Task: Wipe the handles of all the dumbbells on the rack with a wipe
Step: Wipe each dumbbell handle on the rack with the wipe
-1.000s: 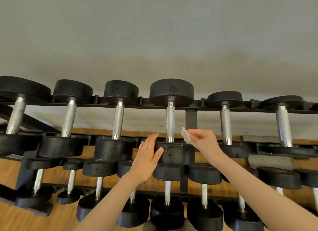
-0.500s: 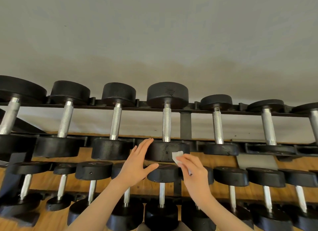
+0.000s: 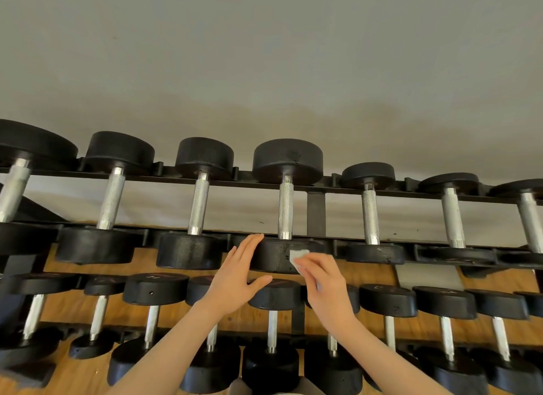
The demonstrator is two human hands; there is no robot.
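A black two-tier rack [image 3: 316, 212] holds several black dumbbells with knurled steel handles. The upper-row dumbbell in the middle has its handle [image 3: 285, 211] bare and its near head [image 3: 274, 256] right in front of me. My left hand [image 3: 235, 280] lies flat against the left side of that head, fingers straight. My right hand [image 3: 321, 283] pinches a small white wipe [image 3: 298, 256] and holds it against the front of the same head, below the handle.
More dumbbells fill the lower row [image 3: 271, 327] beneath my hands, over a wooden floor [image 3: 373, 277]. A grey wall [image 3: 264, 71] rises behind the rack. Neighbouring upper handles [image 3: 199, 208] [image 3: 369, 215] stand to either side.
My right hand dropped with the wipe from beside the middle handle down to the dumbbell's near head. My left hand stayed on that head. The view shifted slightly right.
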